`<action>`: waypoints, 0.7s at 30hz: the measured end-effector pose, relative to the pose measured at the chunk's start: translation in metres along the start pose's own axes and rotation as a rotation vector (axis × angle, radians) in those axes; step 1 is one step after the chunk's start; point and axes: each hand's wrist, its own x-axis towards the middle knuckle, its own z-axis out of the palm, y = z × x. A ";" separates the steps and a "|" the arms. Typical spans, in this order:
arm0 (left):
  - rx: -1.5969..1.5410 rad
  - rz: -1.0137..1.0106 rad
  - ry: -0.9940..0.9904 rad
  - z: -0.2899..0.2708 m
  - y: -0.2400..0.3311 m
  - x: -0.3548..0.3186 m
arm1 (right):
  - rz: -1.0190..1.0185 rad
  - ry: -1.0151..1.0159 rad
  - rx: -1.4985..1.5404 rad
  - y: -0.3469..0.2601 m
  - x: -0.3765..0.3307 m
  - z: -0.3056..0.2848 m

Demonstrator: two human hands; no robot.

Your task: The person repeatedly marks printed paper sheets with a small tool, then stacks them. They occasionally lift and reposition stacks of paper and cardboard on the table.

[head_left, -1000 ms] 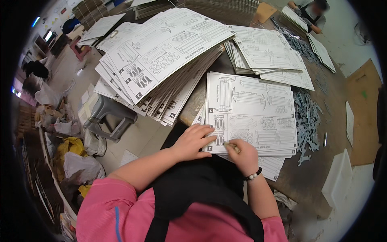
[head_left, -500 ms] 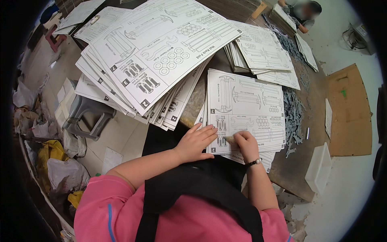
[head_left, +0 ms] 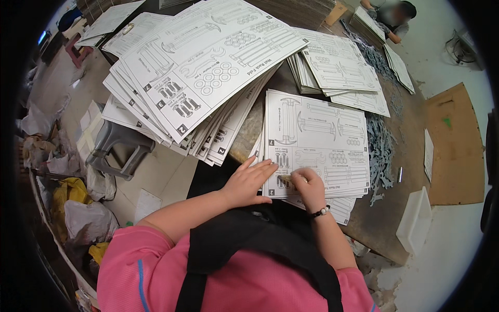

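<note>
Left hand (head_left: 247,183), spread flat on stacked printed sheets (head_left: 322,127) at their left edge; right hand (head_left: 310,190), just beside it, gripping a small pale tool (head_left: 287,179), shifted slightly leftward, keeping work among drawn bolts (head_left: 281,159).

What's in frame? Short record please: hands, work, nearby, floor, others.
left hand: flat, fingers spread, on left edge of the front stack of printed sheets
right hand: pinching a small tan object over the top sheet; kind unclear
stacks beyond: large fanned stack to the left, smaller stack farther back
right of work: grey scraps, white tray at table edge
floor: grey stool, left
others: co-worker, top right
</note>
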 end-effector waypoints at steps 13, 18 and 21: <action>0.022 -0.011 -0.036 0.002 0.003 0.001 | -0.366 0.020 -0.478 -0.027 -0.004 0.004; 0.028 -0.016 -0.031 0.002 0.003 0.001 | -0.077 0.005 -0.097 0.004 -0.016 -0.020; 0.021 -0.017 -0.037 0.001 0.003 0.003 | 0.028 0.000 0.048 0.025 -0.013 -0.021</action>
